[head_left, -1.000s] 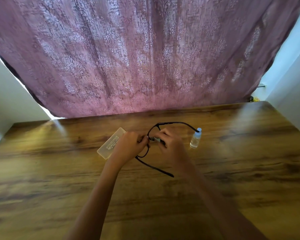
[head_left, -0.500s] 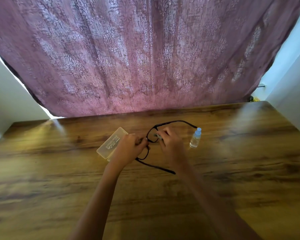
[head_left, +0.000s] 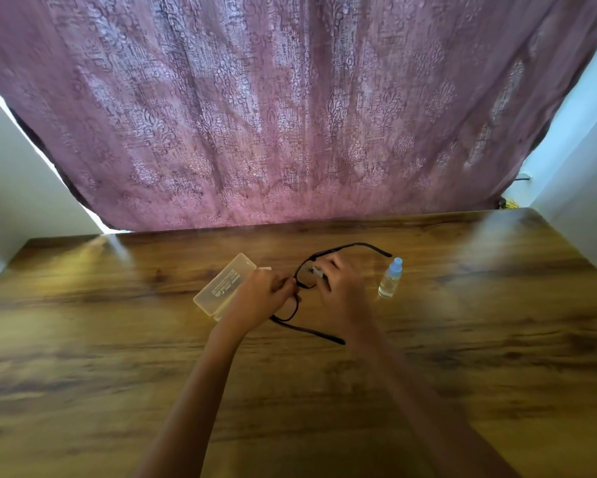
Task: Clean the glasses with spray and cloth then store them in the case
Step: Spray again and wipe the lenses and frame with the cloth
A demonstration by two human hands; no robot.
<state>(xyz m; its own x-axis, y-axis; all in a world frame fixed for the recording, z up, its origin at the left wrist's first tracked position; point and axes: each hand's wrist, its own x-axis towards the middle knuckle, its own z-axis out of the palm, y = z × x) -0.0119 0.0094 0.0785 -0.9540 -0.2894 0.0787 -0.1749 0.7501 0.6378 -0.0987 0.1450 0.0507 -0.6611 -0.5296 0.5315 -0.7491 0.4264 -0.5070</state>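
Wooden worktop point(head_left: 117, 339) below a purple curtain point(head_left: 290, 115): left hand point(head_left: 259, 298) still grips the glasses point(head_left: 307, 331); right hand point(head_left: 341, 288) pinches a cloth point(head_left: 315, 270), shifted slightly along the lens. Wiping continues; case point(head_left: 221, 288) and spray bottle point(head_left: 390, 281) wait alongside.

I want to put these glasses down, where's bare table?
The brown wooden table is bare left of the pale translucent plastic case, right of the small clear blue-capped spray bottle, and nearer you. Crowded between them, around the black-framed glasses.
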